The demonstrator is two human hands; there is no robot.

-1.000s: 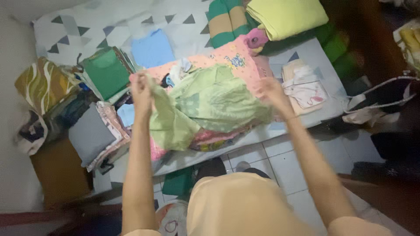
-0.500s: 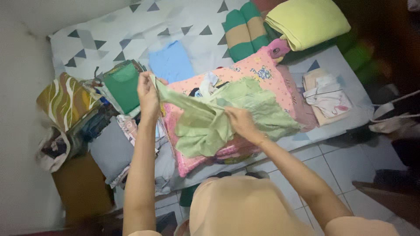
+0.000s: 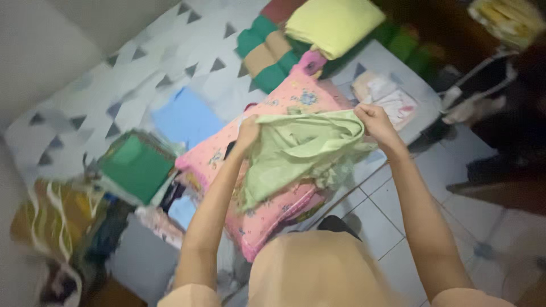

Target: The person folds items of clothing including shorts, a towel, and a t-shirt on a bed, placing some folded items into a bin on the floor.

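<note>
Green cloth stretched btwn left hand & right hand.

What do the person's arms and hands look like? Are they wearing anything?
Both arms are bare from the short peach sleeves down. The left hand and right hand wear no gloves. The picture is too blurry to tell whether there is a ring or bracelet.

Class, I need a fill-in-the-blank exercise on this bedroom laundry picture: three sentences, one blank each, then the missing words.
1. Both hands, the left hand and the right hand, grip a light ____ garment.
2. Under the garment lies a floral cloth whose ground colour is ____.
3. The folded yellow blanket rests on a roll striped green and ____.

Missing words: green; pink; tan
</note>
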